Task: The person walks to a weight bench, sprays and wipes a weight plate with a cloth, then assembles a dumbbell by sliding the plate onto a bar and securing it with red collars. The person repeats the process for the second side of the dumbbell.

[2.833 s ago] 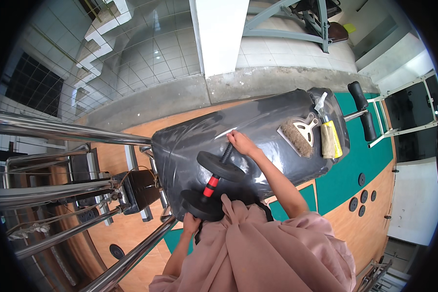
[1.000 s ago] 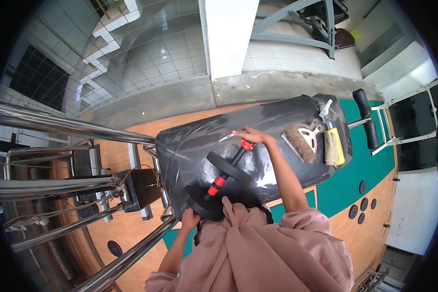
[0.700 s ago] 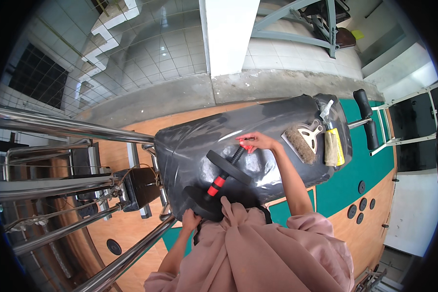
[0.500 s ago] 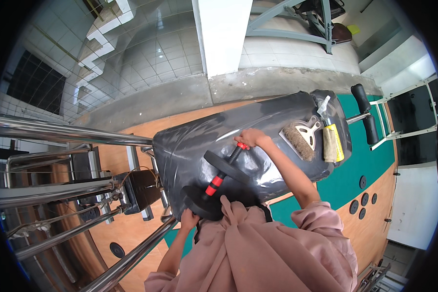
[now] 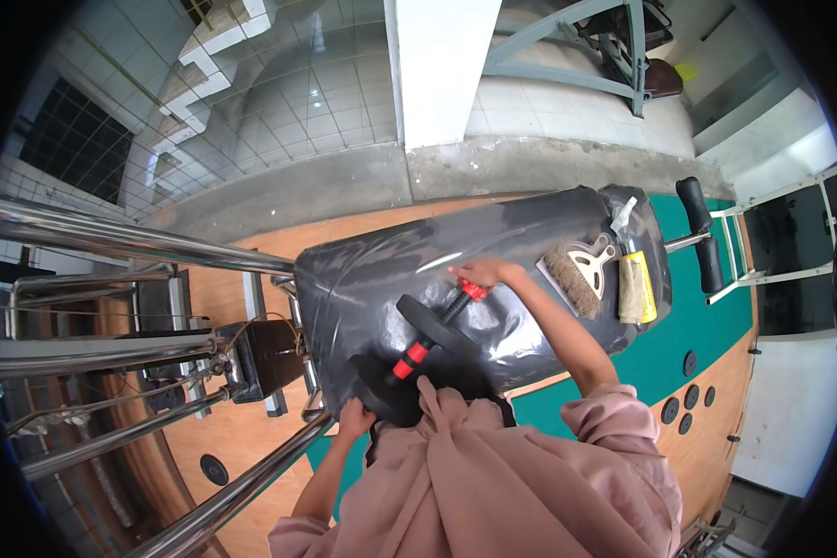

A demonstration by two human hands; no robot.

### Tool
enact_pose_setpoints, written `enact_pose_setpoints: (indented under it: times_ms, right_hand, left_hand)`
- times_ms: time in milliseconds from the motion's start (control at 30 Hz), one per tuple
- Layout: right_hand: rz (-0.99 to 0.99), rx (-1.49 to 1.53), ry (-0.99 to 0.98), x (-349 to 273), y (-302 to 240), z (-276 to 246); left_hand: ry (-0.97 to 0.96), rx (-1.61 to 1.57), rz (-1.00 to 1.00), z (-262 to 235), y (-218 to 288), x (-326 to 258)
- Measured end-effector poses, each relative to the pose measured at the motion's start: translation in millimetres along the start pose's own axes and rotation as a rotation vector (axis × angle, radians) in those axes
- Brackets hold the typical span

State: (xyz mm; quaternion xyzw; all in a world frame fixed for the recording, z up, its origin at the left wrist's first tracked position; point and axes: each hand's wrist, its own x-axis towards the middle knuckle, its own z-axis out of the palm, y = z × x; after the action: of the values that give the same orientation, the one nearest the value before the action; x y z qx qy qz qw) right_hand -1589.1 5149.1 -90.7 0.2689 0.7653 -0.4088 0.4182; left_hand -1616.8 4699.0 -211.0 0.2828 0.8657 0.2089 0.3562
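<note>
A dumbbell [image 5: 412, 359] with black plates and a red-and-black grip lies slanted on a padded black bench [image 5: 363, 270] in front of me. At its far end, my right hand [image 5: 484, 272] has its fingers around a red screw collar [image 5: 473, 289] on the threaded bar, one finger stretched out leftward. Bare thread shows between that collar and the far plate [image 5: 437, 327]. My left hand [image 5: 354, 420] grips the near end of the dumbbell by the near plate [image 5: 381, 392]; its fingertips are partly hidden there.
A brush [image 5: 578, 277] with a cream handle lies on the bench at right, beside a yellow spray bottle [image 5: 637, 288] with a beige cloth [image 5: 631, 290] against it. Chrome machine bars [image 5: 139, 358] stand at left. Several small weight plates [image 5: 691, 396] rest on the floor at right.
My right hand's fingers have shifted on the red collar, with one finger now extended. My left hand stays at the near end. The whole view has moved slightly.
</note>
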Motion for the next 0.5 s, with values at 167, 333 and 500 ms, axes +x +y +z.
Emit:
enact_pose_setpoints:
  times_ms: [167, 333, 500]
  right_hand:
    - [-0.653, 0.735, -0.073, 12, 69, 19]
    - [-0.334, 0.515, 0.068, 17, 51, 17]
    - [-0.542, 0.797, 0.027, 0, 53, 32]
  left_hand:
    - [0.053, -0.068, 0.028, 11, 1, -5]
    - [0.027, -0.066, 0.043, 6, 1, -3]
    - [0.073, -0.081, 0.012, 9, 5, -9]
